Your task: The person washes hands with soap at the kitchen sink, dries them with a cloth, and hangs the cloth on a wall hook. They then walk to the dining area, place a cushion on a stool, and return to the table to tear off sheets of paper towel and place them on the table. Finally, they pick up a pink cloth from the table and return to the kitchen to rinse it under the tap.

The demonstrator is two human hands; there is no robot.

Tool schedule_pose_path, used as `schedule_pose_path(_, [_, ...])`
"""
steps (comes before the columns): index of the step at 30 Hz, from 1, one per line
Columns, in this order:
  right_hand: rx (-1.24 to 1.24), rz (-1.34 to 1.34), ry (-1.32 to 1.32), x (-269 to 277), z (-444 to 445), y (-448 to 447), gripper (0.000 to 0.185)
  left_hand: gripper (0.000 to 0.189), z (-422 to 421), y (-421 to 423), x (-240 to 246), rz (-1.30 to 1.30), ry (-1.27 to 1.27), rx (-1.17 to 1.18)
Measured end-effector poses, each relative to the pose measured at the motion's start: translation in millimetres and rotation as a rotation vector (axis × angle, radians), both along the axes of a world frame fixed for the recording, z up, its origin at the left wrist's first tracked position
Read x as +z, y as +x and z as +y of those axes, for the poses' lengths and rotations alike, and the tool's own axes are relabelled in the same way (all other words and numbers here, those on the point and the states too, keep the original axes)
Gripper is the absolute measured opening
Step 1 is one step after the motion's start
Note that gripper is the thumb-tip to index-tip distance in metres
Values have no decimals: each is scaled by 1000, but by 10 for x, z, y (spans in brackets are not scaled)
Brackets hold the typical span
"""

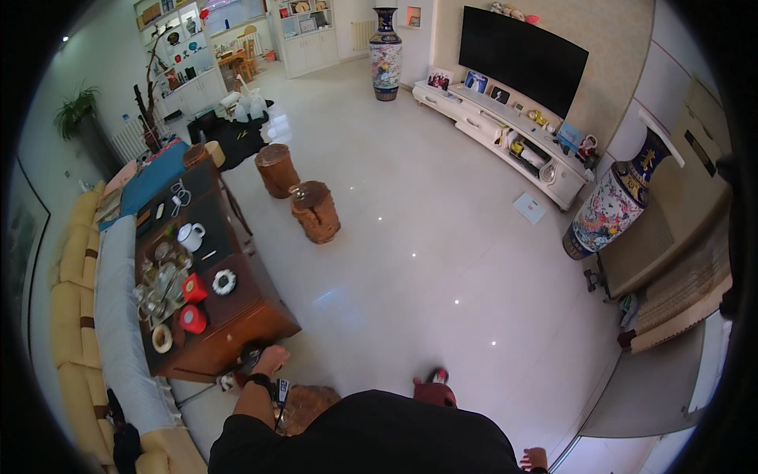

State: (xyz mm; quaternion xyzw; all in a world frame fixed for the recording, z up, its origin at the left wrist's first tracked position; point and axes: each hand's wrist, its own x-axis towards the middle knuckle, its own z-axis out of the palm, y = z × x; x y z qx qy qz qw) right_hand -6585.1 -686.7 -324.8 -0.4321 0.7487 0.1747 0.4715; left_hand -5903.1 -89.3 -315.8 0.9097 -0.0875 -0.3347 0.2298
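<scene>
My left hand (273, 359) reaches down at the near end of the dark wooden tea table (231, 338). Right beside its fingers is a dark rounded object (251, 356), partly covered by the hand; whether I grip it is unclear. A black band and a tag with a printed code are on that wrist. Under my left forearm stands a wooden stump stool (308, 406). My right hand (535, 458) hangs low beside my body at the bottom edge, mostly over the pale tiled floor (474, 379), and its fingers are too small to read.
The table carries a white pitcher (190, 236), a red box (194, 288), a white ashtray-like ring (224, 282) and glassware (169, 281). Two stump stools (315, 213) stand beyond. A sofa (71, 302) lines the left, a tall vase (610, 207) and TV cabinet (474, 118) the right.
</scene>
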Motion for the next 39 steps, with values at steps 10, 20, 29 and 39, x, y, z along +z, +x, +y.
schedule_pose_path(10, [1057,11,-125,-460,-2633,2984,33,23,-1484,1220,15,521,-47,555])
schedule_pose_path(20, [799,-632,-617,220,-4694,8575,24,29,-1552,1654,-329,510,-23,957])
schedule_pose_path(29, [697,-65,185,-267,-4872,9755,21,38,-2555,5205,-499,332,57,734])
schedule_pose_path(39, [1692,-284,-335,-1161,-6476,12274,32,38,-3947,8448,195,-399,-236,769])
